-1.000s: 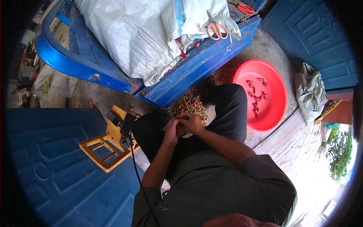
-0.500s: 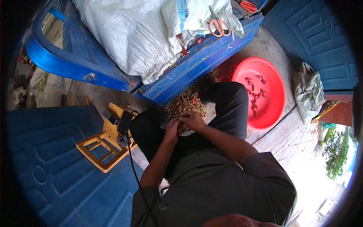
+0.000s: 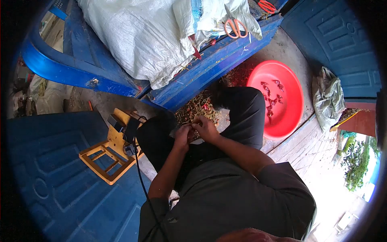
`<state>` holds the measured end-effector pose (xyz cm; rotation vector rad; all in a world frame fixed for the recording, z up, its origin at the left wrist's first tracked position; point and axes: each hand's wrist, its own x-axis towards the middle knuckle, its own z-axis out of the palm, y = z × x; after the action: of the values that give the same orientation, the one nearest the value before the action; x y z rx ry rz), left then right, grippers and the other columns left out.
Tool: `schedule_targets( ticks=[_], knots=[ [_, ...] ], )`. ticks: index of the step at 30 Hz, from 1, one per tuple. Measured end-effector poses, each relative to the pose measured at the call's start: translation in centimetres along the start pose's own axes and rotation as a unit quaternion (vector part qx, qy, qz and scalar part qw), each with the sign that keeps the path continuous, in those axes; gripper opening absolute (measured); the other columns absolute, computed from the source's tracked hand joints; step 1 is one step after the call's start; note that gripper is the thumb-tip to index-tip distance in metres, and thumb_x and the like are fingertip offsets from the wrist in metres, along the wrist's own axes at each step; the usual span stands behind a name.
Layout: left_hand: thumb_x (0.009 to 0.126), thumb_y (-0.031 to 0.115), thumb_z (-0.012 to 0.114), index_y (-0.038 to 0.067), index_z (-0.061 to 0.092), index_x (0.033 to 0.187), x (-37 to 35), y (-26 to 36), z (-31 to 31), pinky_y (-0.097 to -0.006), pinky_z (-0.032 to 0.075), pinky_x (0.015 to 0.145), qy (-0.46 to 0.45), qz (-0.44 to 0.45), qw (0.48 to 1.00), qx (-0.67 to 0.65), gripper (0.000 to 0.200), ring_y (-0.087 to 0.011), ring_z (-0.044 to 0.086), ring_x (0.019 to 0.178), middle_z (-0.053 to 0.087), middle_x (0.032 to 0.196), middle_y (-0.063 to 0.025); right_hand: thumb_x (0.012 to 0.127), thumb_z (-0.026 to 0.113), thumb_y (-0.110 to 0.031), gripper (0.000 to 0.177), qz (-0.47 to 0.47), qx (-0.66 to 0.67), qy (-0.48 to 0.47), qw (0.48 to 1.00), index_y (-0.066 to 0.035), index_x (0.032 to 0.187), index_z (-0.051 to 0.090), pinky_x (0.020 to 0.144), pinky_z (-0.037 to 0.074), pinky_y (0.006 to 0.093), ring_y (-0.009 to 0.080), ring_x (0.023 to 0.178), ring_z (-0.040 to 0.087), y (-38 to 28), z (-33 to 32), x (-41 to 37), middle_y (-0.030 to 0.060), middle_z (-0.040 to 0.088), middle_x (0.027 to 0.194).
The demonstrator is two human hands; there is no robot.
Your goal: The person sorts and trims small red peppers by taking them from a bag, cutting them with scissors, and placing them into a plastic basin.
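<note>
My left hand [image 3: 182, 136] and my right hand [image 3: 207, 129] meet between my knees, fingers pinched together on a small reddish piece that looks like a chili pepper; most of it is hidden by the fingers. Right beyond the hands, a pile of chili stems and scraps [image 3: 197, 108] lies on the ground. A red plastic basin [image 3: 292, 117] stands to the right of my right knee, with several red chili pieces [image 3: 272, 101] in it.
A blue cart [image 3: 209, 68] in front carries white woven sacks [image 3: 141, 36] and two orange-handled scissors [image 3: 236, 27]. A yellow wooden frame [image 3: 105, 155] with a black device and cable sits by my left knee. Blue door panels [image 3: 52, 181] lie left and far right; a grey-green sack [image 3: 326, 99] lies right.
Both hands stay together on the small piece, shifting only slightly as the fingers work. The view has drifted a little; nothing else has moved.
</note>
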<state>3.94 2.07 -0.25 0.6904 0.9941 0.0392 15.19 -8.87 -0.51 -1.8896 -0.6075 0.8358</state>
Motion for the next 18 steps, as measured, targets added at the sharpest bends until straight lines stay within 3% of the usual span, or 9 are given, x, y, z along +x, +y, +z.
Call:
schedule_targets(
  ticks=[3,8,11,14,16,17,18],
  knots=[
    [0.097,0.015,0.053,0.008,0.06,0.102,0.2,-0.1,-0.2,-0.0234,0.034,0.049,-0.009,-0.007,1.0,-0.026,0.012,-0.007,0.046,0.057,0.055,0.075,0.0011,0.092,0.066,-0.014,0.023,0.028,0.09,0.008,0.995,-0.001,0.11,0.067,0.076,0.051,0.0325,0.0195,0.086,0.065,-0.6,0.0,0.0,0.0111,0.067,0.097],
    [0.099,0.018,0.052,0.009,0.06,0.096,0.4,-0.6,-0.2,-0.0238,0.032,0.048,-0.011,0.018,1.0,-0.007,0.013,-0.007,0.044,0.055,0.054,0.073,0.0015,0.092,0.065,-0.015,0.022,-0.091,-0.03,-0.015,0.995,-0.005,0.112,0.069,0.079,0.052,0.0335,0.0211,0.09,0.066,-1.1,-0.8,0.7,0.0118,0.068,0.099],
    [0.098,0.022,0.053,0.01,0.059,0.095,0.7,-0.4,0.1,-0.0242,0.031,0.048,-0.01,0.059,0.998,0.021,0.014,-0.0075,0.045,0.056,0.053,0.071,0.0018,0.09,0.069,-0.018,0.025,-0.031,-0.011,-0.046,0.998,-0.006,0.112,0.07,0.077,0.052,0.034,0.0225,0.087,0.066,-1.3,-1.2,1.1,0.0129,0.068,0.1],
    [0.097,0.023,0.056,0.009,0.058,0.095,0.4,0.0,0.0,-0.0249,0.033,0.047,-0.012,0.0,1.0,0.007,0.014,-0.0088,0.047,0.055,0.053,0.071,0.0009,0.087,0.074,-0.021,0.027,-0.074,-0.058,-0.064,0.994,-0.007,0.11,0.071,0.074,0.053,0.0344,0.0225,0.085,0.066,-3.3,-3.3,1.0,0.0129,0.068,0.1],
    [0.094,0.022,0.059,0.009,0.059,0.096,0.8,-0.4,-0.6,-0.025,0.035,0.045,-0.023,-0.011,1.0,0.004,0.013,-0.009,0.049,0.054,0.055,0.072,-0.0002,0.083,0.077,-0.03,0.038,-0.083,-0.112,-0.02,0.99,-0.008,0.113,0.069,0.078,0.054,0.0397,0.0282,0.091,0.067,-4.6,-6.7,3.1,0.0137,0.069,0.104],
    [0.094,0.022,0.059,0.009,0.059,0.096,0.7,-0.4,-0.6,-0.025,0.035,0.045,-0.023,-0.012,1.0,0.002,0.013,-0.009,0.049,0.054,0.055,0.072,-0.0002,0.082,0.078,-0.029,0.036,-0.149,-0.12,0.087,0.978,-0.007,0.11,0.07,0.077,0.054,0.04,0.0294,0.087,0.068,-4.4,-8.7,5.5,0.0133,0.07,0.101],
    [0.094,0.02,0.06,0.009,0.059,0.097,0.4,-0.4,-0.5,-0.0247,0.036,0.044,-0.022,-0.006,0.999,-0.025,0.012,-0.0088,0.049,0.053,0.056,0.072,-0.0008,0.081,0.078,-0.027,0.034,-0.227,-0.113,0.13,0.958,-0.004,0.105,0.07,0.076,0.054,0.0404,0.0308,0.084,0.068,-4.9,-12.1,8.3,0.0154,0.07,0.1]
  ],
)
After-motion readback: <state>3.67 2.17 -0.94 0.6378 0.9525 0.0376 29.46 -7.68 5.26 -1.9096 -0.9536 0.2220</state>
